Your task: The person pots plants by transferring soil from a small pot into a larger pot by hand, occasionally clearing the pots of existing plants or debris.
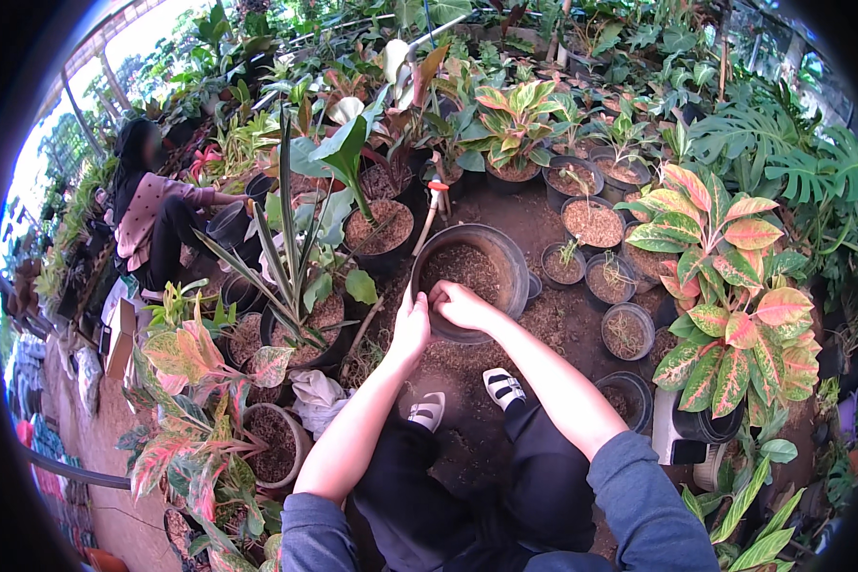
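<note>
A wide dark plant pot is in front of me, tilted toward me, with brown soil mix inside. My left hand grips its near left rim, thumb up along the wall. Just beside it, my right hand reaches over the near edge with its fingers curled down at the inside wall. Those fingertips are partly hidden, and whatever they may hold cannot be made out. Loose soil mix lies on the ground around the pot.
Small pots of soil and seedlings stand to the right, near a large pink-green leafy plant. A red-topped stake leans behind the pot. Potted plants crowd the left, by a crumpled cloth. Another person sits far left.
</note>
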Demonstrator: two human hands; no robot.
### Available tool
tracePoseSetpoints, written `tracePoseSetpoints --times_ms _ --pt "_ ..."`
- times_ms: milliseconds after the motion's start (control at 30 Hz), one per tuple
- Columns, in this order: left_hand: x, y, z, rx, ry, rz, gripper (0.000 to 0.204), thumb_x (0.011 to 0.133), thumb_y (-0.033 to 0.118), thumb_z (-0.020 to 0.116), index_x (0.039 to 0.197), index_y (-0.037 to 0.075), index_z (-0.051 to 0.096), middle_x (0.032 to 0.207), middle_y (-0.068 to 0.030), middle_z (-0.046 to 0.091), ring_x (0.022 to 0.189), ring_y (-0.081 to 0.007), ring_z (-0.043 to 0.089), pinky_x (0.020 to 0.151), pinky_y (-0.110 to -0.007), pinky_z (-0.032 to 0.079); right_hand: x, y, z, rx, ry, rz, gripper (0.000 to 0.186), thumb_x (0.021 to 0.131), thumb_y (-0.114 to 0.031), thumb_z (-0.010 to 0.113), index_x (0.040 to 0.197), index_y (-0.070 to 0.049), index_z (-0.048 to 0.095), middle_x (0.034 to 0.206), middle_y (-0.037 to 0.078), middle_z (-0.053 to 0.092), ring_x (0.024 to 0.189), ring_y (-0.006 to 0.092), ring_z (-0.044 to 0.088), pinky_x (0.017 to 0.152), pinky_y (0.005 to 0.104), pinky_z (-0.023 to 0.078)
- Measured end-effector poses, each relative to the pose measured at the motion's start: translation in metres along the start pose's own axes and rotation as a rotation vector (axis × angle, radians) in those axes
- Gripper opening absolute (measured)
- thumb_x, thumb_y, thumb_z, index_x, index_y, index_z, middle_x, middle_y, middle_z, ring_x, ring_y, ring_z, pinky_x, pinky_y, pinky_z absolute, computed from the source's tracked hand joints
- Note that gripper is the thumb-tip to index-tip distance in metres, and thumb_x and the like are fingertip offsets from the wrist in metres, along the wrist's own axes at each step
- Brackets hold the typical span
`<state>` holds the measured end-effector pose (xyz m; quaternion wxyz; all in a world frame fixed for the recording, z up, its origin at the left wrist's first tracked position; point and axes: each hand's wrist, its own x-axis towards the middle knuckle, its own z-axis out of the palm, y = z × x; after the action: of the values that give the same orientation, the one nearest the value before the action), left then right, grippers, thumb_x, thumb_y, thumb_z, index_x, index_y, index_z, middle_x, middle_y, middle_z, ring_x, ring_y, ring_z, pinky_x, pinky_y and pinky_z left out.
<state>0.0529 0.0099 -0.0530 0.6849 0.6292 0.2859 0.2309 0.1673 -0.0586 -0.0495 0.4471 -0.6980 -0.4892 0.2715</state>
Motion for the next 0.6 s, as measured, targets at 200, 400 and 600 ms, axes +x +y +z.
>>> tracePoseSetpoints --times_ms 200,400,600 --pt "0.003 -0.004 -0.003 0.130 0.015 0.147 0.037 0.093 0.026 0.032 0.127 0.013 0.034 0.106 -0.0079 0.052 0.080 -0.0160 0.056 0.052 -0.029 0.051 -0.004 0.006 -0.020 -0.085 0.036 0.100 0.016 0.077 -0.014 0.055 0.080 0.001 0.058 0.068 0.010 0.060 0.062 0.0159 0.056 0.058 0.0315 0.045" --pt "-0.008 0.016 -0.002 0.059 -0.026 0.025 0.038 0.093 0.027 0.032 0.128 0.014 0.032 0.112 -0.0083 0.050 0.088 -0.0180 0.056 0.056 -0.033 0.053 -0.013 -0.003 -0.037 -0.267 0.090 0.117 0.019 0.074 -0.016 0.058 0.075 0.003 0.058 0.067 0.019 0.059 0.069 0.0276 0.061 0.064 0.0369 0.046" --pt "-0.026 0.033 0.011 0.084 -0.088 -0.187 0.039 0.092 0.029 0.033 0.129 0.014 0.031 0.115 -0.0081 0.049 0.093 -0.0194 0.056 0.063 -0.037 0.053 -0.015 -0.003 -0.043 -0.397 0.227 0.098 0.019 0.074 -0.014 0.055 0.080 0.004 0.055 0.082 0.025 0.059 0.082 0.0384 0.057 0.073 0.0423 0.046"
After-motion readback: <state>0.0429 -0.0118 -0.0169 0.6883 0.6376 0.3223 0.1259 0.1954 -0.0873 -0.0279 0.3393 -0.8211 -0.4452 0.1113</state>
